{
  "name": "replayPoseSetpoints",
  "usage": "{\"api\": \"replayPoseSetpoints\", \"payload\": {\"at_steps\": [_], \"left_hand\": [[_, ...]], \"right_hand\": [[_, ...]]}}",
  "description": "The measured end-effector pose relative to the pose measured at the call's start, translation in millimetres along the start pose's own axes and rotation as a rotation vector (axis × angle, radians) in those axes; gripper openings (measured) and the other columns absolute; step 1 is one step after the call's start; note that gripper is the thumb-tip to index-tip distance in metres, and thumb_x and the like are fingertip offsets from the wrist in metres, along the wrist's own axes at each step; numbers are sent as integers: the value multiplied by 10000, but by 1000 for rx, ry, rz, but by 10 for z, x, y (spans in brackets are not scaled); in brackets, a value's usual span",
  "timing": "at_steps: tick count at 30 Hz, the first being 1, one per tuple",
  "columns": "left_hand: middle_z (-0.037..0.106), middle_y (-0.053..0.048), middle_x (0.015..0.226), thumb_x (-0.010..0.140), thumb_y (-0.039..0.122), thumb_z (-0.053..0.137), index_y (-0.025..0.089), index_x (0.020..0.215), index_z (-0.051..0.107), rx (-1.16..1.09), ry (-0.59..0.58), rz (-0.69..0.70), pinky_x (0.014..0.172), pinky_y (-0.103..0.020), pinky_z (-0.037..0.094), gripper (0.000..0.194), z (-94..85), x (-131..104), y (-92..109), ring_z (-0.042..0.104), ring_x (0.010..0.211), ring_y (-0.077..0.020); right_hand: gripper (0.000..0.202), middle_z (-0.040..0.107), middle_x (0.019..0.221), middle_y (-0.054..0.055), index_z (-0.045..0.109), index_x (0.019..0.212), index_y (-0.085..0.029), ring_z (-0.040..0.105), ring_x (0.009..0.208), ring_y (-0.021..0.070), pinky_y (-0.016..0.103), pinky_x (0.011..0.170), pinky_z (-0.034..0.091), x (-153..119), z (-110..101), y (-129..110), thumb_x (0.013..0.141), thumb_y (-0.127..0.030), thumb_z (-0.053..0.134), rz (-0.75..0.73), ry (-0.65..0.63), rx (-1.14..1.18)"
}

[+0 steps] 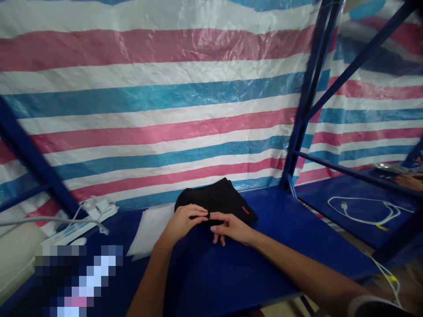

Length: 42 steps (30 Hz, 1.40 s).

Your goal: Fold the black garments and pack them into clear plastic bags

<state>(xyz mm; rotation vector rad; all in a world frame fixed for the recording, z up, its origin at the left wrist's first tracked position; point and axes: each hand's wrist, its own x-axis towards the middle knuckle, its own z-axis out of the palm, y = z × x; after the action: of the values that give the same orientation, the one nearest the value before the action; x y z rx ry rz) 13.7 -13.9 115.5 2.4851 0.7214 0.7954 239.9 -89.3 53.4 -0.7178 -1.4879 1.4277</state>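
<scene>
A folded black cloth item (218, 196) with small red lettering at its right side lies on the blue table (205, 273), near the striped sheet. At its front edge, my left hand (186, 222) pinches a bit of the black fabric between thumb and fingers. My right hand (231, 228) meets it from the right, its index fingertip at the same spot. The thumb and other fingers of my right hand are apart, and nothing shows between them.
White paper sheets (148, 229) lie left of the cloth. A white power strip (81, 224) with plugs is farther left, beside a pixelated area. Blue metal posts (299, 127) frame the table. On the right, a white cable (360, 220) lies on another blue surface, near a person's hand (410, 181).
</scene>
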Motion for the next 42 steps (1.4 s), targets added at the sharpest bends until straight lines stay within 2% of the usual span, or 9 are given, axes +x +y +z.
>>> {"api": "replayPoseSetpoints", "payload": {"at_steps": [5, 13, 19, 24, 31, 34, 36, 38, 42], "left_hand": [[818, -20, 1163, 967, 245, 712, 294, 1020, 869, 11, 2, 88, 955, -367, 579, 172, 94, 20, 32, 742, 1070, -231], [810, -14, 1200, 941, 169, 734, 282, 1045, 849, 110, -60, 140, 1055, -408, 527, 192, 270, 40, 125, 738, 1115, -233], [726, -46, 1391, 842, 208, 844, 303, 1401, 691, 256, -29, -26, 1151, -453, 488, 587, 97, -135, 13, 652, 1303, -276], [750, -48, 1353, 912, 215, 755, 282, 1365, 707, 336, -97, -51, 1193, -490, 463, 460, 132, -257, -73, 663, 1303, -276], [710, -56, 1425, 950, 99, 615, 252, 1464, 610, 469, -168, 39, 1246, -503, 412, 536, 324, -370, -22, 668, 1306, -236], [697, -69, 1436, 895, 35, 620, 227, 1371, 671, 566, -178, 56, 1255, -512, 398, 516, 404, -443, 14, 648, 1329, -245], [674, -86, 1455, 875, 32, 647, 213, 1302, 705, 631, -144, 73, 1251, -517, 398, 467, 437, -485, 58, 620, 1356, -265], [672, -89, 1427, 856, 32, 678, 212, 1266, 719, 681, -99, 96, 1236, -521, 407, 450, 446, -526, 130, 600, 1361, -284], [702, -66, 1236, 832, 25, 715, 231, 1252, 723, 723, -44, 79, 1146, -501, 477, 468, 426, -667, 306, 628, 1239, -288]], "right_hand": [[565, 732, 962, 60, 674, 1335, -164, 794, 813, 207, 244, 604, 633, 33, 48, 66, 869, -410, 880, 99, -81, 241], [531, 778, 1010, 131, 702, 1183, -91, 798, 933, 255, 292, 681, 626, 171, 34, 267, 860, -471, 885, 166, -152, 415], [524, 794, 791, 97, 637, 1008, -124, 802, 729, 224, 274, 622, 607, 141, -61, 312, 865, -583, 845, 211, -50, 444], [564, 760, 642, 61, 599, 930, -142, 762, 581, 194, 267, 597, 603, 125, -106, 309, 798, -611, 881, 246, -18, 328], [533, 742, 643, 32, 720, 1029, -146, 707, 535, 179, 267, 529, 551, -158, -228, -133, 964, -671, 650, 182, 22, -354], [409, 804, 1127, 114, 779, 1166, -204, 757, 1019, 270, 422, 947, 597, -472, -441, -284, 954, -551, 734, -79, 173, -900], [531, 691, 1425, 129, 736, 1333, -240, 561, 1394, 369, 539, 1191, 440, -685, -625, -302, 877, -493, 837, -163, 108, -1151], [534, 608, 1540, 114, 662, 1450, -268, 437, 1506, 375, 582, 1242, 370, -859, -792, -274, 946, -409, 768, -148, 81, -1274], [336, 704, 1413, 80, 706, 1374, -277, 526, 1436, 302, 534, 1225, 408, -1051, -944, -234, 1085, -294, 534, -180, 53, -1297]]}}
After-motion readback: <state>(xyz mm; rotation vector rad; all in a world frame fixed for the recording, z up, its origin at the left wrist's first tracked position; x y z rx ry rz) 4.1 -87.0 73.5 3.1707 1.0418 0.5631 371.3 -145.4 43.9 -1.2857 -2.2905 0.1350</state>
